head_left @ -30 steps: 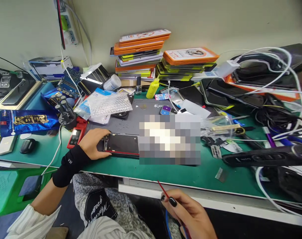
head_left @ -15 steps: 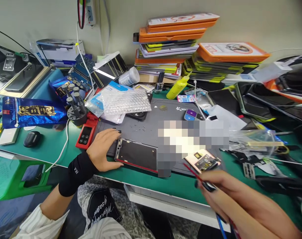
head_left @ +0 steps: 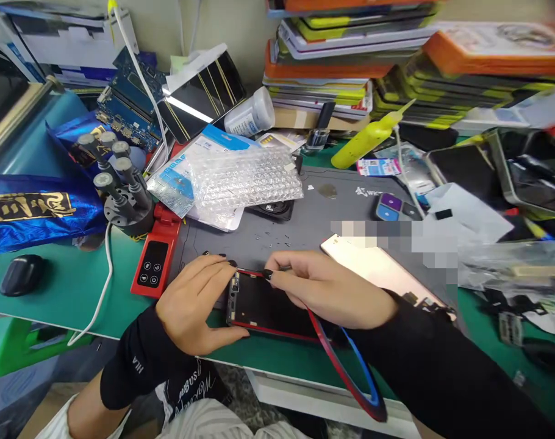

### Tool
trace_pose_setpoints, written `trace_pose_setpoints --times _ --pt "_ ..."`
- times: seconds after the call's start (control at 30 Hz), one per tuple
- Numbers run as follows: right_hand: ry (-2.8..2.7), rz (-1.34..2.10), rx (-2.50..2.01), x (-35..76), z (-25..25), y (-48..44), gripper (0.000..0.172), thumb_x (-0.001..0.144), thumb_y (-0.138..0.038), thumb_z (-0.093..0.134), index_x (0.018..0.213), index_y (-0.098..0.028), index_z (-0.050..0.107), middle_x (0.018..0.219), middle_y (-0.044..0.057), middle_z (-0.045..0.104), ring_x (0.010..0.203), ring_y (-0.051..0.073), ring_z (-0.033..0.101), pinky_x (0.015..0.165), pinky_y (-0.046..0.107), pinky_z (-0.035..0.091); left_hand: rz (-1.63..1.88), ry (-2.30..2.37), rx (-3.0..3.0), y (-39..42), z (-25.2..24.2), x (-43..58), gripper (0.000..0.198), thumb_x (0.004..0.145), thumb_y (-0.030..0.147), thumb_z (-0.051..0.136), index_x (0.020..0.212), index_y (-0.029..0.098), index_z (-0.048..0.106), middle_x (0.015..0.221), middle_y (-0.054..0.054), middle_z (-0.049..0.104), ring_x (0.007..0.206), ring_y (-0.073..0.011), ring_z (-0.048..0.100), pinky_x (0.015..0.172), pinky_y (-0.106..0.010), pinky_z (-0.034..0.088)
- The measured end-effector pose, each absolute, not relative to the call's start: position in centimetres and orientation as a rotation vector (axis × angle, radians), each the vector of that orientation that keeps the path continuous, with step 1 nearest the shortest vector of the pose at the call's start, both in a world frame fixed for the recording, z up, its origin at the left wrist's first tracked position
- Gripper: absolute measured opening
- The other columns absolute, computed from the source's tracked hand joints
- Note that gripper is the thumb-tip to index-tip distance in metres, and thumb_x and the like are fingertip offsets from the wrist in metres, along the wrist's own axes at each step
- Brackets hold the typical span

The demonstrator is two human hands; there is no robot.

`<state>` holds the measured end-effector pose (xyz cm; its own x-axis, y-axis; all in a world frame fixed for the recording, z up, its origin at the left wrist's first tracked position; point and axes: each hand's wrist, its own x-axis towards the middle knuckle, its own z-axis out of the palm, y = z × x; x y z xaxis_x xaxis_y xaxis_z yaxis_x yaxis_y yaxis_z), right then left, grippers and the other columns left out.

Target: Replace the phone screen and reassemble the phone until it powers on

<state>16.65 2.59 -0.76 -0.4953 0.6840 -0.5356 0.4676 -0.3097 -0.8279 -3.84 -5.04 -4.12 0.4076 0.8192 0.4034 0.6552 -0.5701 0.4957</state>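
Note:
A phone frame with a black inner panel lies on the grey mat. A red strip lines its near edge, and a second red line shows along its far edge. My left hand spans the frame's left end, thumb on the near side, fingers at the far corner. My right hand reaches across the frame and pinches a thin red and blue adhesive strip at the far edge. The strip's rest hangs in a loop over the near edge. Beside the right wrist lies a pink-gold phone back with small electronic parts at one end.
A red device with buttons and a screwdriver stand are on the left. Bubble wrap and a yellow bottle lie behind on the mat. Phone parts and plastic bags crowd the right side.
My right hand has moved left and away from me, from the near right onto the phone frame's far edge, carrying the strip. My left hand still steadies the frame. The camera view has come closer.

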Motion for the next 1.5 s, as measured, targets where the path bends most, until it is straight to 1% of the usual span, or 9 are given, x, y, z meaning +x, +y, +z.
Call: trace_pose_setpoints --times 0.13,0.23,0.43,0.77,1.0,1.17,1.27,1.4,1.5 --pt "-1.668 1.982 -1.502 16.8 -0.8 3.0 0.02 0.073 -0.026 0.059 0.056 -0.02 0.051 0.033 -0.009 0.037 0.033 0.004 0.026 0.034 0.017 0.013 0.869 1.305 2.408 -5.1 -4.4 -3.9 0.07 0.075 0.045 0.07 0.131 0.011 0.046 0.117 -0.018 0.065 0.12 -0.0323 0.056 0.105 -0.052 0.045" --pt "-1.656 1.995 -1.498 16.8 -0.9 3.1 0.02 0.072 -0.028 0.059 0.056 -0.02 0.052 0.034 -0.008 0.038 0.033 0.004 0.026 0.033 0.017 0.014 0.862 1.302 2.422 -5.1 -4.4 -3.9 0.067 0.077 0.047 0.069 0.129 0.011 0.047 0.116 -0.018 0.066 0.119 -0.0317 0.057 0.105 -0.051 0.046" --pt "-1.728 1.92 -1.605 16.7 -0.7 3.2 0.022 0.075 -0.022 0.055 0.054 -0.019 0.053 0.032 -0.008 0.036 0.032 0.004 0.025 0.033 0.017 0.014 0.8 1.298 2.475 -4.9 -3.9 -3.9 0.062 0.078 0.048 0.067 0.122 0.007 0.05 0.116 -0.019 0.066 0.119 -0.031 0.057 0.105 -0.05 0.046" --pt "-1.713 1.911 -1.59 16.4 -0.3 3.3 0.025 0.075 -0.019 0.055 0.05 -0.019 0.049 0.033 -0.009 0.031 0.032 0.003 0.023 0.034 0.018 0.013 0.699 1.269 2.522 -4.4 -3.3 -3.8 0.056 0.079 0.045 0.065 0.12 0.008 0.053 0.117 -0.019 0.063 0.116 -0.032 0.056 0.102 -0.051 0.047" --pt "-1.922 1.811 -1.691 15.9 0.6 3.4 0.028 0.078 -0.013 0.049 0.052 -0.019 0.043 0.035 -0.01 0.03 0.034 0.003 0.023 0.036 0.017 0.017 0.639 1.272 2.601 -4.5 -3.4 -3.7 0.057 0.08 0.047 0.063 0.117 0.005 0.056 0.117 -0.021 0.062 0.116 -0.0331 0.055 0.101 -0.052 0.047" --pt "-2.035 1.75 -1.733 15.9 0.9 3.5 0.025 0.08 -0.015 0.048 0.056 -0.02 0.043 0.036 -0.011 0.031 0.037 0.005 0.026 0.039 0.018 0.02 0.664 1.266 2.628 -4.4 -3.6 -3.7 0.06 0.08 0.05 0.063 0.116 0.003 0.056 0.117 -0.022 0.063 0.115 -0.0344 0.056 0.1 -0.053 0.048" --pt "-2.101 1.703 -1.781 15.8 1.2 3.5 0.024 0.08 -0.017 0.049 0.057 -0.02 0.043 0.036 -0.011 0.032 0.038 0.006 0.026 0.04 0.02 0.022 0.711 1.26 2.633 -4.3 -3.6 -3.8 0.058 0.081 0.049 0.063 0.115 0.004 0.057 0.115 -0.022 0.064 0.113 -0.0335 0.058 0.099 -0.053 0.048" --pt "-2.317 1.621 -1.733 16.2 1.9 2.7 0.023 0.079 -0.029 0.051 0.059 -0.021 0.043 0.04 -0.009 0.037 0.041 0.008 0.033 0.043 0.022 0.025 0.745 1.238 2.667 -4.7 -3.6 -4.1 0.059 0.081 0.051 0.062 0.112 0.002 0.058 0.111 -0.021 0.064 0.109 -0.0326 0.059 0.097 -0.05 0.05" --pt "-2.543 1.385 -1.724 17.1 1.8 1.5 0.022 0.074 -0.036 0.054 0.061 -0.022 0.044 0.044 -0.006 0.041 0.044 0.012 0.04 0.046 0.025 0.027 0.791 1.211 2.704 -5.2 -3.5 -4.6 0.06 0.083 0.053 0.058 0.11 0.0 0.059 0.11 -0.021 0.064 0.107 -0.0328 0.059 0.096 -0.049 0.051"
